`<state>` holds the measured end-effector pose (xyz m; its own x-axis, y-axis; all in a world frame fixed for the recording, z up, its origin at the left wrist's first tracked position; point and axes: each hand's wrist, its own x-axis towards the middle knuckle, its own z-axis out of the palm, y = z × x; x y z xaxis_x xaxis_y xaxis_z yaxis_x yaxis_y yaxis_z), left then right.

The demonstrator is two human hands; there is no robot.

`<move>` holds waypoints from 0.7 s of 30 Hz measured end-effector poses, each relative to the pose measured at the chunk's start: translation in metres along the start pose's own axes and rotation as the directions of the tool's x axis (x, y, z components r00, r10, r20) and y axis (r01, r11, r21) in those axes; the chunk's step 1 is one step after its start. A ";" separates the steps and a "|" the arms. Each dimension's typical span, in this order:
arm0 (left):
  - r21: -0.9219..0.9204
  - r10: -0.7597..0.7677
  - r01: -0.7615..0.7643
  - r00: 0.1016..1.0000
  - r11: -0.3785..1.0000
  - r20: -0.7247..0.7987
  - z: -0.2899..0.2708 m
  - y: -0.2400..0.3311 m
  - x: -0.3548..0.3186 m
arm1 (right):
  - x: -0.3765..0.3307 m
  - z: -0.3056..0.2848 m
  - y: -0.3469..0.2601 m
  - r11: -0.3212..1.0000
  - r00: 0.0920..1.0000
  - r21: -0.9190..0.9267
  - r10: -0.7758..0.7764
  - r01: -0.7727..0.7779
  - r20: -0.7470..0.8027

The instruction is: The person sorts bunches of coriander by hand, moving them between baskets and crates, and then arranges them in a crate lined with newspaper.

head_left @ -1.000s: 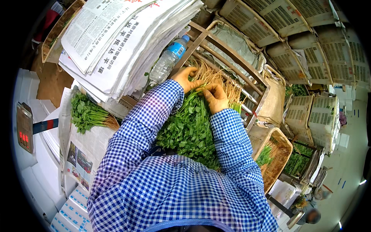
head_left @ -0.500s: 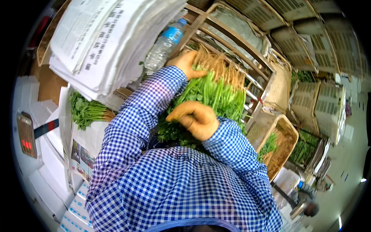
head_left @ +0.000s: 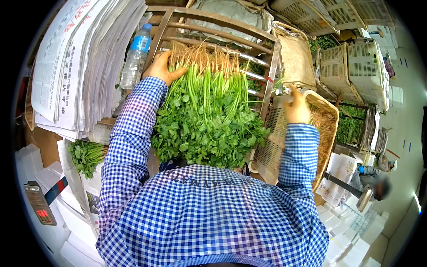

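Note:
A broad pile of coriander point(head_left: 207, 118) lies before me, brown roots at the far side and leaves toward my body. My left hand point(head_left: 162, 69) grips the pile's left edge, thumb across the stems by the roots and some fingers hidden. Out to the right, my right hand point(head_left: 297, 107) is over the near rim area of a tan plastic basket point(head_left: 328, 113). Its fingers reach forward, somewhat blurred, with the thumb apart. A small green sprig point(head_left: 279, 84) shows just left of the fingertips and looks separate from them.
Beyond the pile is a brown slatted frame point(head_left: 218, 20). On the left stand a tall paper stack point(head_left: 89, 58), a water bottle point(head_left: 136, 58), a smaller coriander bunch point(head_left: 86, 155) and a red-lit display point(head_left: 40, 202). Stacked crates point(head_left: 356, 71) and another person point(head_left: 371, 180) are at right.
My right hand has swung from above the leaves out to the basket on the right. The left hand keeps its place at the roots. My view has shifted, uncovering the whole pile.

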<state>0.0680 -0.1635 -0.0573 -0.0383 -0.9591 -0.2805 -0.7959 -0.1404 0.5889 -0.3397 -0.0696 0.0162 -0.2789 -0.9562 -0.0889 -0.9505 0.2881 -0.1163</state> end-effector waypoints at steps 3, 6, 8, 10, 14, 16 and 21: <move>0.014 -0.021 0.021 0.999 1.000 -0.034 -0.002 -0.017 -0.001 | -0.019 0.047 -0.054 0.937 0.939 0.191 -0.319 0.293 0.126; 0.094 -0.094 0.096 0.995 0.991 -0.026 -0.012 -0.010 -0.010 | -0.035 0.089 -0.085 0.922 0.902 0.024 -0.384 0.387 0.199; 0.256 -0.189 0.194 0.981 0.947 -0.044 -0.025 0.002 -0.012 | -0.038 0.094 -0.086 0.910 0.905 0.126 -0.409 0.395 0.119; 0.398 0.014 0.060 0.984 0.916 -0.179 -0.029 0.027 -0.029 | -0.043 0.097 -0.082 0.909 0.907 0.133 -0.408 0.395 0.099; 0.270 0.775 -0.731 0.620 0.626 -0.119 -0.010 0.092 -0.044 | -0.045 0.100 -0.081 0.875 0.888 0.192 -0.458 0.445 0.029; 0.217 0.806 -0.820 0.566 0.529 0.172 0.023 0.120 -0.053 | -0.048 0.099 -0.084 0.831 0.867 0.261 -0.496 0.490 -0.050; 0.023 0.754 -0.781 0.610 0.624 0.245 0.069 0.046 -0.035 | -0.056 0.103 -0.089 0.667 0.877 0.603 -0.465 0.438 -0.123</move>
<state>-0.0084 -0.1194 -0.0727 -0.7713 -0.6305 0.0873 -0.4808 0.6670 0.5692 -0.2255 -0.0365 -0.0707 0.1806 -0.9787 0.0977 -0.6738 -0.1954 -0.7126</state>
